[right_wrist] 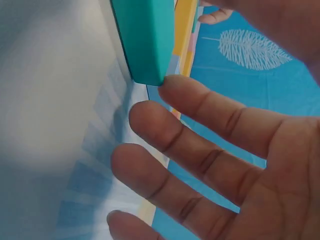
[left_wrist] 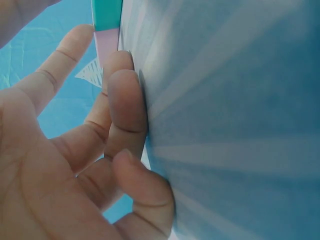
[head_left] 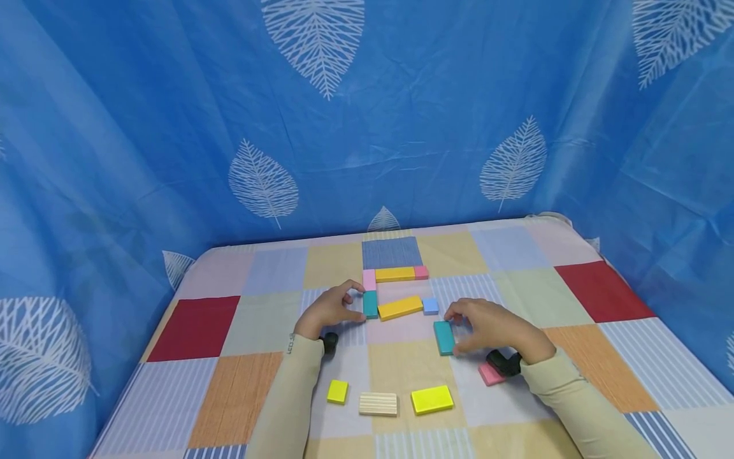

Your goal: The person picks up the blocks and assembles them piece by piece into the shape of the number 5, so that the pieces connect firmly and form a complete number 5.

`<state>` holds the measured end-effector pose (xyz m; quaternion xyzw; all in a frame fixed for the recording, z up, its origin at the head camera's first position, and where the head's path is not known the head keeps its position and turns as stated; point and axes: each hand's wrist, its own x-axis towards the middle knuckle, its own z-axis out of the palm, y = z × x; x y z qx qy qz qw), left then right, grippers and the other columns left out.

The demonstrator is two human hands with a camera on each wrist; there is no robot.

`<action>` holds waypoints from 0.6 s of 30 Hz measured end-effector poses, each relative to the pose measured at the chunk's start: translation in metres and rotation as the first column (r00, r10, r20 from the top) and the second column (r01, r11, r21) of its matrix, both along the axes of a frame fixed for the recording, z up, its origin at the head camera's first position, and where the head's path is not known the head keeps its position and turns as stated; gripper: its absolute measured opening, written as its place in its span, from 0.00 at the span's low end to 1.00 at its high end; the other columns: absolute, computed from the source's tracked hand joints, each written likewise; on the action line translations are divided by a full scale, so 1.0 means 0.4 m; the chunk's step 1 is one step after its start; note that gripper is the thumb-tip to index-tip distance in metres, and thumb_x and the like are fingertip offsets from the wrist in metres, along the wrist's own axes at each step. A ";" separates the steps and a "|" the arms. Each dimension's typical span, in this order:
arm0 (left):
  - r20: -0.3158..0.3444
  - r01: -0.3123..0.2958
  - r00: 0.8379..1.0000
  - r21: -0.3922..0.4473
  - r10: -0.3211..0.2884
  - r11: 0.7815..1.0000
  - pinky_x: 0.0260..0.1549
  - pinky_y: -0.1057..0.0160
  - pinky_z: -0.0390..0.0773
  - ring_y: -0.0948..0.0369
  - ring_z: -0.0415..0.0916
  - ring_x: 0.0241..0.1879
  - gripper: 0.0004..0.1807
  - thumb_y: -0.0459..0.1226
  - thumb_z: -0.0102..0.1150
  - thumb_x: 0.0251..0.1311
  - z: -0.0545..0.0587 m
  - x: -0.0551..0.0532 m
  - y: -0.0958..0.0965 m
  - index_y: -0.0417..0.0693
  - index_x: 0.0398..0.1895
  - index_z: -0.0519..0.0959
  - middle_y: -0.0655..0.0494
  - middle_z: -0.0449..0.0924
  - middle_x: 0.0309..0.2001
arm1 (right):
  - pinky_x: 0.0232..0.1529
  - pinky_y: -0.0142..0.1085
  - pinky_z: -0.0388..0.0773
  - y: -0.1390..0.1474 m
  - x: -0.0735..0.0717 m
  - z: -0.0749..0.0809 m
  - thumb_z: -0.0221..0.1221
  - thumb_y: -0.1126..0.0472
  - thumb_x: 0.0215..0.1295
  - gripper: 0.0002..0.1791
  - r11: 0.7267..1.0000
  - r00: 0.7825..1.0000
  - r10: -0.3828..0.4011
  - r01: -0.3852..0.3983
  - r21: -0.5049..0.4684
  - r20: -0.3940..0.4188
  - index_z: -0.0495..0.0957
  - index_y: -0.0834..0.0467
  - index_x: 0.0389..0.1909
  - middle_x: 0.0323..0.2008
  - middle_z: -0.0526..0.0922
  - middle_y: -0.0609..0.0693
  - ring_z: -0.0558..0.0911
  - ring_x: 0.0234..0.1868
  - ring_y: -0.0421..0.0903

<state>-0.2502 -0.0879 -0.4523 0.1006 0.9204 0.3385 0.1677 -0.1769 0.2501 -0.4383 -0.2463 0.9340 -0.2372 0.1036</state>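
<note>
My left hand lies beside a teal block, its index fingertip touching the block's side near where it meets a pink block. The left thumb is at the block's near end; the other left fingers bend against the cloth. Farther right, my right hand holds a second teal block by its ends. Its index fingertip is on the far corner and the thumb at the near one. In the right wrist view, the remaining right fingers spread apart without touching the block.
Between the hands lie a slanted orange block and a small blue block. Behind them, another orange block joins a rose block. Nearer are yellow blocks, a ridged cream block and a pink block under the right wrist.
</note>
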 end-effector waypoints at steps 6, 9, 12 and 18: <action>0.003 -0.001 1.000 -0.006 0.001 1.000 0.53 0.50 0.82 0.48 0.75 0.50 0.30 0.36 0.80 0.61 -0.004 -0.005 -0.002 0.55 0.65 0.78 0.44 0.80 0.54 | 0.43 0.40 0.76 -0.001 0.000 -0.004 0.85 0.54 0.50 0.27 1.000 1.000 0.000 0.000 0.015 -0.012 0.83 0.56 0.47 0.37 0.78 0.42 0.73 0.37 0.41; 0.005 0.000 1.000 -0.006 0.000 1.000 0.51 0.51 0.82 0.49 0.75 0.48 0.30 0.36 0.80 0.61 -0.005 -0.007 -0.002 0.55 0.65 0.78 0.44 0.80 0.54 | 0.42 0.39 0.75 -0.005 0.000 -0.005 0.84 0.54 0.50 0.26 1.000 1.000 0.002 -0.002 0.013 -0.023 0.83 0.56 0.46 0.37 0.78 0.42 0.72 0.37 0.41; 0.008 0.002 1.000 -0.004 -0.001 1.000 0.50 0.52 0.81 0.49 0.75 0.48 0.30 0.37 0.80 0.61 -0.005 -0.008 -0.002 0.55 0.66 0.78 0.44 0.80 0.54 | 0.41 0.39 0.75 -0.009 -0.001 -0.009 0.84 0.54 0.51 0.26 1.000 0.999 0.001 0.000 0.009 -0.034 0.83 0.57 0.47 0.36 0.77 0.42 0.72 0.36 0.40; 0.007 0.007 1.000 0.002 -0.007 1.000 0.47 0.54 0.80 0.49 0.74 0.47 0.30 0.36 0.80 0.61 -0.004 -0.007 -0.001 0.55 0.66 0.78 0.45 0.79 0.53 | 0.42 0.39 0.76 -0.021 0.003 -0.011 0.84 0.54 0.52 0.28 0.999 0.998 -0.025 0.026 0.021 -0.057 0.84 0.60 0.50 0.37 0.78 0.42 0.72 0.37 0.41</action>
